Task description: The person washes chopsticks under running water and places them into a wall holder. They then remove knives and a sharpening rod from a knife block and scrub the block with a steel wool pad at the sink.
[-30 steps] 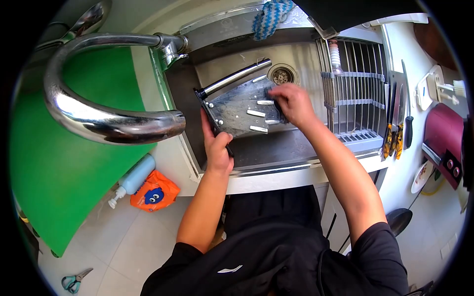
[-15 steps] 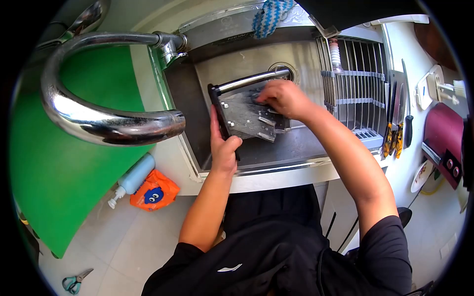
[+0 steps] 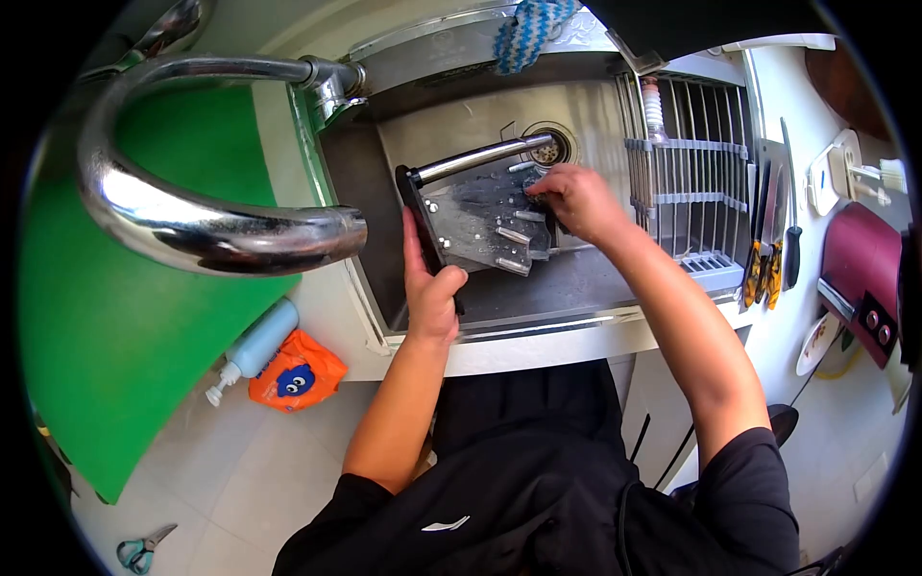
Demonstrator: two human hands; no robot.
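Observation:
In the sink [image 3: 461, 115], my left hand [image 3: 432, 300] grips the black edge bar of a rack-like piece [image 3: 480, 226]. This piece has a chrome tube along its far side and a grey, wet-looking panel with short metal pegs and white fasteners. It is tilted, and its tube end lies near the drain [image 3: 549, 149]. My right hand [image 3: 581, 202] is closed at the panel's right part, fingers pinched on a small dark thing mostly hidden by them.
A chrome faucet [image 3: 226, 240] arches over the left side. A wire dish rack [image 3: 687, 163] fills the sink's right end, with knives [image 3: 764, 226] beside it. A blue-white cloth [image 3: 526, 36] hangs at the back; a pump bottle [image 3: 264, 341] and orange pouch [image 3: 298, 372] stand left.
My right hand has moved right and slightly down across the panel, uncovering its middle. The rack-like piece has shifted slightly left, with my left hand still on its bar.

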